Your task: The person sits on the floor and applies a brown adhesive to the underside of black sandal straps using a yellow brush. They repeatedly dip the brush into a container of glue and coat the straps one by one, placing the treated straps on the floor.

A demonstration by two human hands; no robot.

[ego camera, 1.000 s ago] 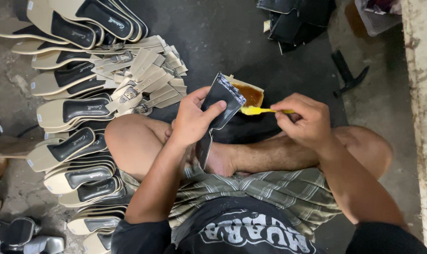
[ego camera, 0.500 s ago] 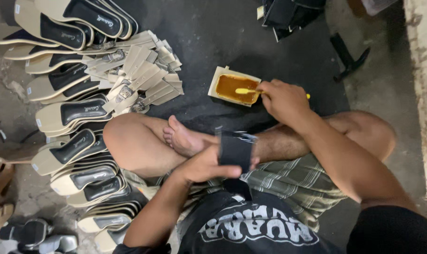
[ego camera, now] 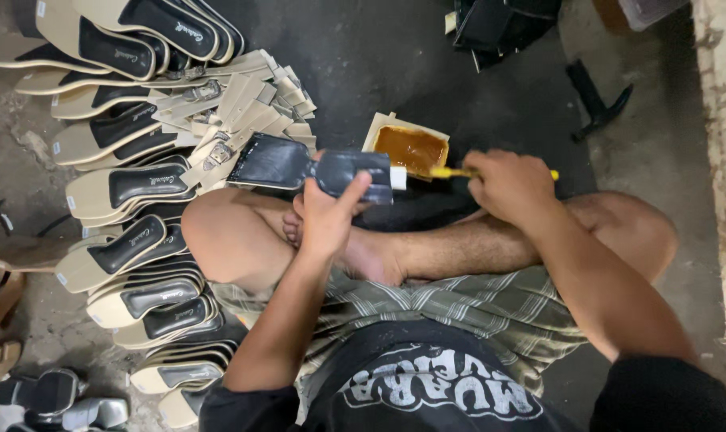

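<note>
I sit cross-legged on the floor. My left hand (ego camera: 329, 214) grips a black shoe sole piece (ego camera: 311, 166), held level above my left knee with its wide end pointing left. My right hand (ego camera: 511, 186) holds a small yellow-handled brush (ego camera: 452, 172), whose tip lies at the right edge of a shallow tray of brown glue (ego camera: 411, 147). The tray sits on the dark floor just beyond my shins, between my two hands.
Rows of beige-and-black sandal soles (ego camera: 131, 184) are stacked along my left. A heap of beige straps with buckles (ego camera: 243, 104) lies beside them. Black pieces (ego camera: 499, 20) lie at the top, and a dark tool (ego camera: 595, 100) at the upper right. A pale wall edge (ego camera: 719, 136) runs down the right.
My left hand lifted the black piece from my lap up and out over my knee, now held flat. My right hand stayed at the glue tray with the brush.
</note>
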